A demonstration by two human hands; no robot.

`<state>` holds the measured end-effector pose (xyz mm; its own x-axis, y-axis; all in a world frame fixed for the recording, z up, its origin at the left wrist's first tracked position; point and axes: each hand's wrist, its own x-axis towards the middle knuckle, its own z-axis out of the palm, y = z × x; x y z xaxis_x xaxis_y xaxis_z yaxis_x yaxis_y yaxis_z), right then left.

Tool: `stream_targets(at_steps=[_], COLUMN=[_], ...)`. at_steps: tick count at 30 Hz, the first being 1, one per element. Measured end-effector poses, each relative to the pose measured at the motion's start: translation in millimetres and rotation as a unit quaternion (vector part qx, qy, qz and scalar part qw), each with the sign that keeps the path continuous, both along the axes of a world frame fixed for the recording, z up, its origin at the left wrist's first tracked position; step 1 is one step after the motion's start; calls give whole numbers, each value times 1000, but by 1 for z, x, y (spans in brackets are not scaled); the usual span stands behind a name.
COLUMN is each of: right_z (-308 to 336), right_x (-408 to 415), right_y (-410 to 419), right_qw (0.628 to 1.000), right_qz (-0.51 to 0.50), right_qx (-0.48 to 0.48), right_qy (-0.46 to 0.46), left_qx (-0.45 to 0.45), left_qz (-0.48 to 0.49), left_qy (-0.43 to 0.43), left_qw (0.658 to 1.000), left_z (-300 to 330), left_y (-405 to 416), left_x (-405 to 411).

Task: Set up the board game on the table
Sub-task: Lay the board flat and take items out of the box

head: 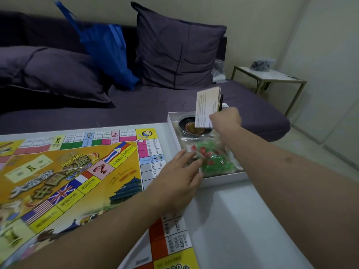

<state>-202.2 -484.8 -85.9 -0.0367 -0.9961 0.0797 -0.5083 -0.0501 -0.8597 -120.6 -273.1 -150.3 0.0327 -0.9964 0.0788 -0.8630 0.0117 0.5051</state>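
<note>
- The game board [73, 171] lies open and flat on the white table [233, 220]. It is mostly yellow, with little flags and coloured squares around its edge.
- A white box [223, 180] sits on the table just beside the board, at its right edge.
- My right hand [226, 118] is up above the far end of the box. Its fingers are curled, and it pinches a stack of cards [206, 107] by the bottom corner. The cards stand almost upright, and the front one has small print on it that I cannot read.
- Under the cards, at the far end of the box, there is a round black spinner wheel [191, 130].
- My left hand [178, 175] reaches over the right edge of the board to the box. Its fingers are straight and spread a little, and it is not holding anything.
- The tips of my left fingers touch a clear bag of green and red pieces [211, 158]. The bag lies in the near half of the box.
- Behind the table is a dark purple sofa [155, 107] with two big purple pillows [178, 53] on it.
- A blue bag [108, 53] leans between the pillows.
- Far off to the right stands a small side table [272, 78] with a dark bundle on top. I cannot tell what the bundle is.
</note>
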Motion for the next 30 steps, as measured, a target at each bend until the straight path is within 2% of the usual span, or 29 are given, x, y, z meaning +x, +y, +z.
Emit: stream_targets(at_steps=[4, 7, 9, 11, 12, 13, 16, 21, 26, 30], right_z=[28, 50, 58, 59, 58, 56, 46, 38, 29, 22], right_x=[-5, -5, -1, 4, 8, 13, 32, 51, 64, 76], right_y=[26, 81, 130, 184, 210, 237, 309, 401, 457, 470], right_qw=[994, 976, 953, 921, 904, 889, 873, 879, 879, 871], right_qz=[14, 76, 149, 251, 300, 341, 407, 462, 473, 489], right_qx=[-95, -192, -255, -292, -301, -302, -266, -108, -27, 38], right_qy=[-44, -64, -68, -62, -56, -48, -39, -50, 43, 27], left_qx=[-52, -81, -90, -90, -83, -72, -53, -44, -50, -39], left_qz=[68, 152, 186, 189, 188, 178, 181, 226, 233, 212], left_qy=[115, 214, 333, 480, 536, 565, 581, 604, 649, 670], left_qw=[990, 962, 920, 852, 819, 802, 792, 763, 723, 710], left_z=[29, 62, 87, 111, 121, 129, 140, 128, 112, 103], left_y=[14, 32, 49, 74, 90, 110, 174, 283, 350, 370], left_x=[4, 17, 33, 49, 56, 62, 73, 84, 84, 94])
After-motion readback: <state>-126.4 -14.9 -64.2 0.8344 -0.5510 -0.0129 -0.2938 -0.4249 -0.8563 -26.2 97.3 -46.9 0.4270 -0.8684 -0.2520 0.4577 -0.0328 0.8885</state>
